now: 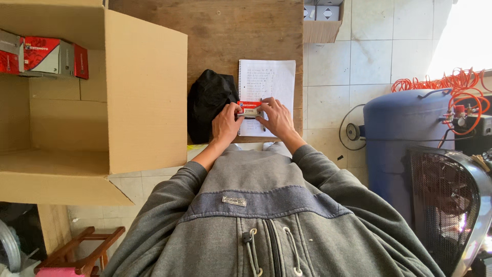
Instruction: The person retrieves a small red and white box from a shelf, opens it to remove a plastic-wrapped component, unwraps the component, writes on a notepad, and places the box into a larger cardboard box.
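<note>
Grey-sleeved, we grip a small red-and-white box [250, 108] between left hand [226, 124] and right hand [277, 119] over the spiral notebook [267, 82], black cloth [207, 102] left of our fingers, where a loose pinch could drop it.

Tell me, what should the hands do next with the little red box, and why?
Probably lift the red box off the notebook and carry it to the big carton. Both the left hand and right hand grip it, and similar red boxes already sit inside that open carton.
</note>
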